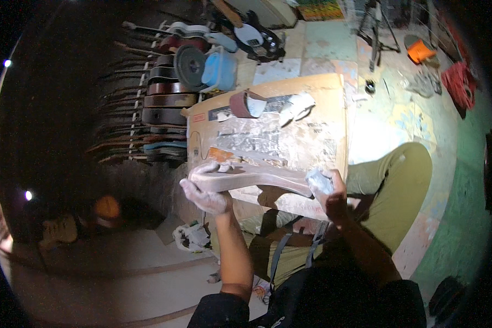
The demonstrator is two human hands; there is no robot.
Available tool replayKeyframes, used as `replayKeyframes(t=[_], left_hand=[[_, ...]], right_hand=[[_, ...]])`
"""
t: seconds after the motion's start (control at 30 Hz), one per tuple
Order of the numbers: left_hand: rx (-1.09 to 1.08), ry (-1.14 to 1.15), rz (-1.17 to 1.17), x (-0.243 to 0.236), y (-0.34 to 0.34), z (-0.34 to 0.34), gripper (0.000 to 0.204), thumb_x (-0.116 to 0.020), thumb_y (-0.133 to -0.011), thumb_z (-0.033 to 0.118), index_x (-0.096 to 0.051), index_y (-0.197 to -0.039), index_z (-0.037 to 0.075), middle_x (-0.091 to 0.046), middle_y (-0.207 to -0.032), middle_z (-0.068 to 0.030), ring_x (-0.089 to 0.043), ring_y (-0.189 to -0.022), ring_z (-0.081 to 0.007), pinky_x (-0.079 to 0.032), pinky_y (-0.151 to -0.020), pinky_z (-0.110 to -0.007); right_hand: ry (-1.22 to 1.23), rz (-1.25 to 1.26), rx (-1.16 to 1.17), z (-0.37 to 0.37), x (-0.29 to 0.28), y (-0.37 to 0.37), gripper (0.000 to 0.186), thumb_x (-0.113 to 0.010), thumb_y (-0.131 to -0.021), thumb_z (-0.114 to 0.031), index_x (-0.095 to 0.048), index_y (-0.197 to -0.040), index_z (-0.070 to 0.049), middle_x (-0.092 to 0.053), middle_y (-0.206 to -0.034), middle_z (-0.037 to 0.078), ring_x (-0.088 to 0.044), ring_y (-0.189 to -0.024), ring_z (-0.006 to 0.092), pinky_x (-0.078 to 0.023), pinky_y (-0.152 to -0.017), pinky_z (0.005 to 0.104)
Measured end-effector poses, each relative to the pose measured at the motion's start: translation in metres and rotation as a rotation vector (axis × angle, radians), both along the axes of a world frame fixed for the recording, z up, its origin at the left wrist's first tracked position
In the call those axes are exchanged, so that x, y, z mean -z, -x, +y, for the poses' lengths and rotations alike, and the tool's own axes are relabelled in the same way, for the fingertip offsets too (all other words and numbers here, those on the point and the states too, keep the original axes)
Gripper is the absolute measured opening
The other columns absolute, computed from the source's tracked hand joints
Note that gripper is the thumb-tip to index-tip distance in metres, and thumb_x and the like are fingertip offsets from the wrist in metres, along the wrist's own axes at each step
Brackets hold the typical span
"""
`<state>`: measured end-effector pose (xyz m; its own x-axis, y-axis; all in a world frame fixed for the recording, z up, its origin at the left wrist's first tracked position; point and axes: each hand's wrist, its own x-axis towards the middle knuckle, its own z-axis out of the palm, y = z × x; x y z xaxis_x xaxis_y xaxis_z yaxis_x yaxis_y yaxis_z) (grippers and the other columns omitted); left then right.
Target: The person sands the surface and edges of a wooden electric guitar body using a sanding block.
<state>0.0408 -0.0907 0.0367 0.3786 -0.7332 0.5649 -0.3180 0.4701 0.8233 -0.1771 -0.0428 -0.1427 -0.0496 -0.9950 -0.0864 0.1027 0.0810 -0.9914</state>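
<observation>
My left hand (208,197), coated in pale dust, cradles the left end of a long, curved, dusty wooden piece (246,177), fingers curled around it. My right hand (331,194) grips a crumpled, pale blue-grey pad (318,180) at the piece's right end. Beneath them lies a dusty cardboard sheet (328,109). On its far part are a brown loop of sandpaper (240,105) and some white scraps (295,106).
A rack of guitars (167,101) stands left, beside a grey round lid (189,65) and blue plastic container (218,71). A black guitar (262,44) lies behind. A metal stand (374,41), orange container (421,52) and red bundle (458,85) are back right. My crossed legs (410,197) flank the cardboard.
</observation>
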Motion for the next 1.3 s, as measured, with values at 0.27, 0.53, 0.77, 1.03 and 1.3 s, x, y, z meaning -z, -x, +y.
replayKeyframes(t=[0.27,0.53,0.77,1.03,1.3], left_hand=[[-0.125,-0.306,-0.062,0.004,-0.035,-0.012,0.061,-0.081,-0.073,-0.001,-0.043,-0.121,-0.001,-0.064,-0.11,-0.0121,-0.063,-0.097,-0.019,-0.051,-0.09,-0.033],[-0.057,-0.373,-0.026,0.027,-0.097,0.0,0.044,-0.081,-0.075,0.007,-0.061,-0.114,-0.003,-0.065,-0.106,-0.009,-0.063,-0.096,-0.0181,-0.051,-0.088,-0.033],[-0.454,-0.433,-0.091,0.026,-0.084,-0.006,0.057,-0.083,-0.075,0.02,-0.052,-0.115,-0.007,-0.068,-0.104,-0.0182,-0.068,-0.093,-0.0276,-0.053,-0.083,-0.036],[0.063,-0.615,-0.029,0.029,-0.093,0.045,0.047,-0.082,-0.077,0.016,-0.062,-0.116,-0.002,-0.069,-0.109,-0.0107,-0.065,-0.099,-0.0203,-0.051,-0.088,-0.033],[0.212,-0.348,-0.023,0.039,-0.022,0.073,0.042,-0.072,-0.084,0.005,-0.06,-0.123,0.0,-0.062,-0.116,-0.0092,-0.061,-0.104,-0.0198,-0.048,-0.094,-0.032]], right_hand=[[-0.031,0.013,0.053,0.003,-0.003,-0.016,0.036,-0.078,-0.076,-0.005,-0.058,-0.106,-0.001,-0.067,-0.092,0.009,-0.063,-0.084,0.0156,-0.052,-0.076,0.0312],[-0.009,0.129,0.004,0.002,0.033,-0.011,0.031,-0.073,-0.084,-0.01,-0.056,-0.106,0.002,-0.059,-0.099,0.007,-0.056,-0.096,0.0168,-0.046,-0.088,0.0311],[-0.125,0.016,0.162,-0.013,0.04,0.002,0.03,-0.073,-0.086,-0.015,-0.059,-0.107,0.001,-0.061,-0.099,0.006,-0.057,-0.091,0.0143,-0.047,-0.084,0.0288],[-0.22,-0.052,0.053,-0.016,-0.027,-0.014,0.038,-0.072,-0.086,-0.018,-0.058,-0.115,0.002,-0.061,-0.107,0.009,-0.058,-0.1,0.0189,-0.047,-0.088,0.0313],[0.152,-0.076,-0.198,-0.014,-0.139,-0.082,0.039,-0.073,-0.085,-0.013,-0.057,-0.118,0.003,-0.06,-0.108,0.011,-0.058,-0.104,0.0204,-0.047,-0.093,0.034]])
